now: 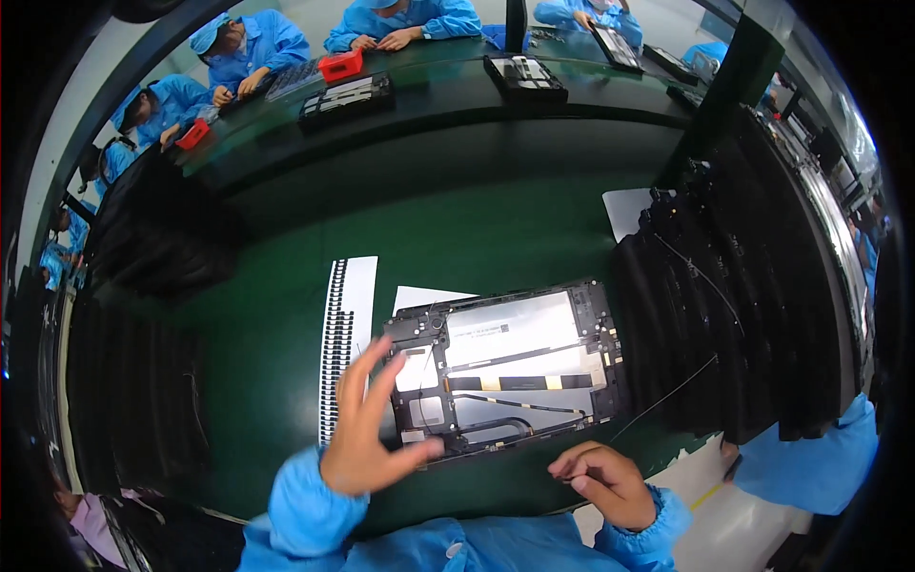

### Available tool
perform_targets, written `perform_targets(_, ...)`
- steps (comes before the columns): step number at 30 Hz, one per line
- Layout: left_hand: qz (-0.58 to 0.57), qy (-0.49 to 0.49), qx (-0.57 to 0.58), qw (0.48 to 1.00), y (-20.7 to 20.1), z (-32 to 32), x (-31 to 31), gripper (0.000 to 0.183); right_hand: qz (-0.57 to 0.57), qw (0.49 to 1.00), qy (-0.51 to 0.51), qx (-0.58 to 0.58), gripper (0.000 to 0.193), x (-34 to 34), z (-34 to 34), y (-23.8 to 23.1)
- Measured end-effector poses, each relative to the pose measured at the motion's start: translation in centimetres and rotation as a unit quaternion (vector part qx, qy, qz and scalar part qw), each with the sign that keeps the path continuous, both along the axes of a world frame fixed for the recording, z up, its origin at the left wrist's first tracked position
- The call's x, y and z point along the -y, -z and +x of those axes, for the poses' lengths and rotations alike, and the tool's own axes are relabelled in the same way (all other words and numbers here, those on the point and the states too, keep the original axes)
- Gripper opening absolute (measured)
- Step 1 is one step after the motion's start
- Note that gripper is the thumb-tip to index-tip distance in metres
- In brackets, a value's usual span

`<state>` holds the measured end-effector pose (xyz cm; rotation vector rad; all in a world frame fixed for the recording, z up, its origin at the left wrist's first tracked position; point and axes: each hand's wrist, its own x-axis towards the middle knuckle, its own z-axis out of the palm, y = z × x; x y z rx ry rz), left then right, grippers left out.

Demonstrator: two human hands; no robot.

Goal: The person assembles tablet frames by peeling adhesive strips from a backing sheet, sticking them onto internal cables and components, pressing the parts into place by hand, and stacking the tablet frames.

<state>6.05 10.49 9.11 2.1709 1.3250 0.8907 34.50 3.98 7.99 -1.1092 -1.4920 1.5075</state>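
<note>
An opened tablet (519, 336) lies on the green table in front of me, its inside facing up: silver panels, black cables and a dark frame. My left hand (367, 424) is over its left edge, fingers spread and holding nothing; whether they touch the frame I cannot tell. Close to the tablet's lower right edge is my right hand (610, 481), with thumb and fingers pinched together. What it grips, if anything, is too small to make out. Left of the tablet is a white sheet (360, 296) lined with small black pieces.
Tall stacks of black parts (734, 296) rise on the right, with thin wires sticking out. More black stacks (143, 381) stand at the left. Across a raised dark ledge, several people in blue work at a bench holding red bins (341, 65) and other opened tablets (345, 99).
</note>
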Motion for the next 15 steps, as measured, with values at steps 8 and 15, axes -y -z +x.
perform_targets(8, 0.100, -0.093, -0.099, 0.986, 4.2, 1.3, 7.1, 0.027, 0.204, 0.951, 0.206, 0.105, 0.007, -2.6, -2.1, 1.1)
perform_targets(15, 0.087, -0.042, -0.088, 0.991, 3.2, 1.6, 5.9, 0.019, 0.246, 0.942, 0.135, 0.186, 0.008, -3.0, -2.8, 0.7)
